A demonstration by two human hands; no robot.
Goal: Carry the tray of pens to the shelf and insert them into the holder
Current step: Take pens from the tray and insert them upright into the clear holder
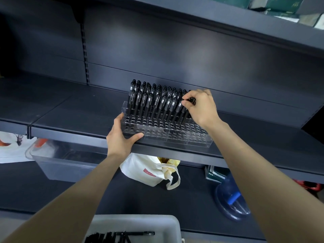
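Your R hand (201, 107) pinches the top of 1 black pen (185, 116) btwn thumb and fingertips, at the R end of the filled rows. The pen's lower end is down at the holder's holes; can't tell if it's fully seated.

Your L hand (121, 137) grips the front-L corner of the clear holder (175, 135), thumb along the front face, fingers up the L wall.

The holder sits on the dark shelf (70, 111) near its front edge. The back rows are packed w/ upright black pens (152, 100); the front rows of holes are bare.

The grey tray (168, 223) is low in view, under your arms, w/ loose pens (140, 233) lying in it.

On the lower shelf there's a white tote bag (145, 172) and a clear bin (61, 163).
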